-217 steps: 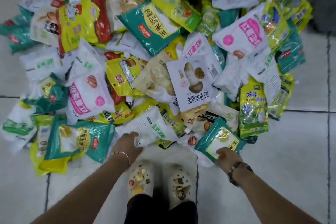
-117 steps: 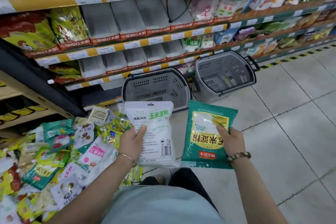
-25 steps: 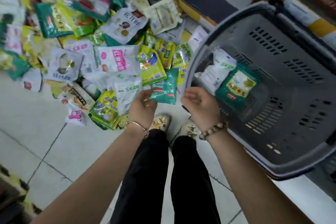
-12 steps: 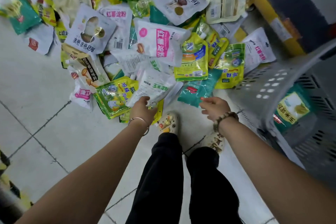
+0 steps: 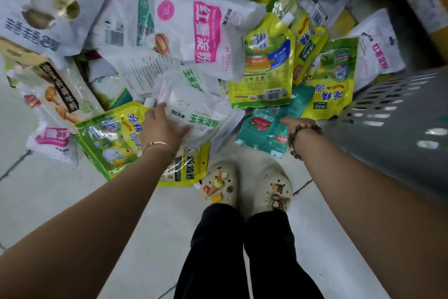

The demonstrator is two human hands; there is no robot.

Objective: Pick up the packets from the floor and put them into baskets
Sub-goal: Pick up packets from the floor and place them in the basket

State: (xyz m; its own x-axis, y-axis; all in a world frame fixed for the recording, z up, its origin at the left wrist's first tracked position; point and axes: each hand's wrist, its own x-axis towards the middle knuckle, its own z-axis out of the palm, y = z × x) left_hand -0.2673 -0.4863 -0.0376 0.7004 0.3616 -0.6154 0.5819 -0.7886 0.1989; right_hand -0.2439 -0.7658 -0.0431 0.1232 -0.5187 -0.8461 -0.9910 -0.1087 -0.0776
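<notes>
White packet [image 5: 202, 114] beneath left grip [image 5: 161, 125], teal packet [image 5: 260, 130] touching right grip [image 5: 289, 123]

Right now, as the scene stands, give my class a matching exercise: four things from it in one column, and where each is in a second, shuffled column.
Column A
1. left hand
2. right hand
3. grey basket
4. pink-labelled white packet

Column B
a. at the view's right edge
b. touching the teal packet
c. farther back in the pile, touched by neither hand
d. on the white packet with green lettering

Pairs: 1-d, 2-b, 3-a, 4-c
</notes>
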